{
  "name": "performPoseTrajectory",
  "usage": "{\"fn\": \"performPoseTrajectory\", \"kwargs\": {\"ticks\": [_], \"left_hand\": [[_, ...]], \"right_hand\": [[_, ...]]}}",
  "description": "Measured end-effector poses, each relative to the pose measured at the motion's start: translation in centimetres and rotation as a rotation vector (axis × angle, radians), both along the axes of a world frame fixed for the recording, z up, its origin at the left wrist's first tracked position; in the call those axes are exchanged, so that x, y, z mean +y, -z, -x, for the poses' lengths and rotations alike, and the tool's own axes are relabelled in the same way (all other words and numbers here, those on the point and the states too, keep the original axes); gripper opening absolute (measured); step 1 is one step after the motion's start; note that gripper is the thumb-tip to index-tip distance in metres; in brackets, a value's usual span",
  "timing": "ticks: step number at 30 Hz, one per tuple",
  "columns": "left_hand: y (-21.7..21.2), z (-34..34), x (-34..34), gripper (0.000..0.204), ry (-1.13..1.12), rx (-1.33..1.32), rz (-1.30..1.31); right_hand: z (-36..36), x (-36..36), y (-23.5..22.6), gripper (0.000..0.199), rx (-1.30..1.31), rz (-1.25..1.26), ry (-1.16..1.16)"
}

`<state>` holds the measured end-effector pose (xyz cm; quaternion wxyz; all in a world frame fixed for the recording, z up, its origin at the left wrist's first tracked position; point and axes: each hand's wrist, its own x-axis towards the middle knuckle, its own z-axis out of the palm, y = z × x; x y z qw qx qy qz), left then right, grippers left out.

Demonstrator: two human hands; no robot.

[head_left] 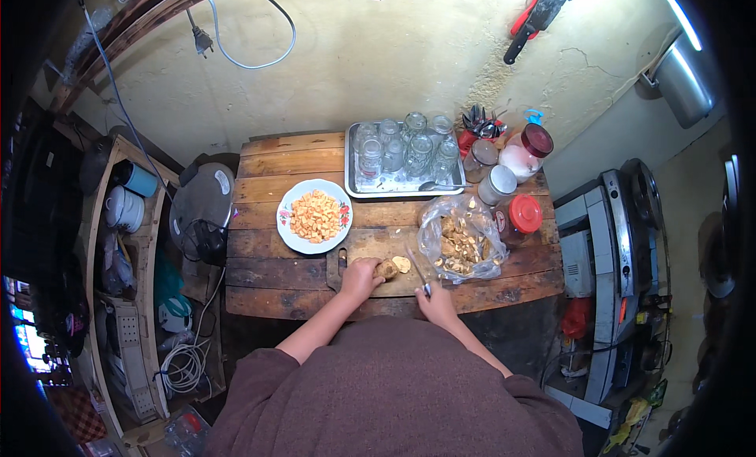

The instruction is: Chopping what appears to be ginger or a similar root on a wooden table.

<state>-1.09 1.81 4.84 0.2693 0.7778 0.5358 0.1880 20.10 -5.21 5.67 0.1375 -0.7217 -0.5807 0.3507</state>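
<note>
Slicing a brown root on the cutting board point(370, 244)
Left hand point(360, 277) grips the root point(386, 269); right hand point(435, 301) pinches the knife point(417, 272); next, judge slice thickness, fingers clear

A bench point(268, 280) of dark wooden planks stands against the wall. On its near middle lies a wooden cutting board point(370, 248) with its handle toward the left. Left of the board sits a white plate point(293, 233) with a flowered rim, heaped with small orange-yellow cubes. At the back rests a metal tray point(351, 191) full of upturned glass jars, a spoon point(435, 186) lying at its front edge. To the right of the board lies an open clear plastic bag point(461, 240) of brownish pieces. Behind and beside the bag stand several jars, two with red lids point(525, 214), and a red holder of cutlery point(480, 130) at the back corner
</note>
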Motion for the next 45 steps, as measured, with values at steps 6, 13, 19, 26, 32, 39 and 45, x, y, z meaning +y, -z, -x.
{"fn": "performPoseTrajectory", "kwargs": {"ticks": [6,13,19,26,32,39,45], "left_hand": [[-0.1,0.2,-1.4,0.047,0.001,-0.074,-0.05],[1.8,1.2,-2.2,0.043,-0.085,-0.216,0.026],[1.3,1.7,-1.8,0.033,-0.199,-0.363,0.144],[0.6,2.6,-0.3,0.028,-0.293,-0.435,0.097],[-0.2,1.6,1.4,0.029,-0.24,-0.354,0.068],[1.1,-0.1,0.7,0.061,-0.155,-0.235,-0.058],[2.1,0.4,0.4,0.081,-0.056,-0.275,-0.125]], "right_hand": [[0.9,5.2,0.5,0.025,-0.074,-0.321,-0.039],[2.7,6.7,3.1,0.017,-0.135,-0.419,-0.133],[1.0,5.6,3.0,0.019,0.035,-0.385,0.03],[-4.6,6.6,-1.4,0.024,0.166,-0.487,0.38],[-9.9,8.1,-0.4,0.023,-0.039,-0.58,0.403],[-6.1,5.4,-0.7,0.023,0.07,-0.594,0.349],[-2.0,2.7,-1.9,0.03,0.231,-0.382,0.257]]}}
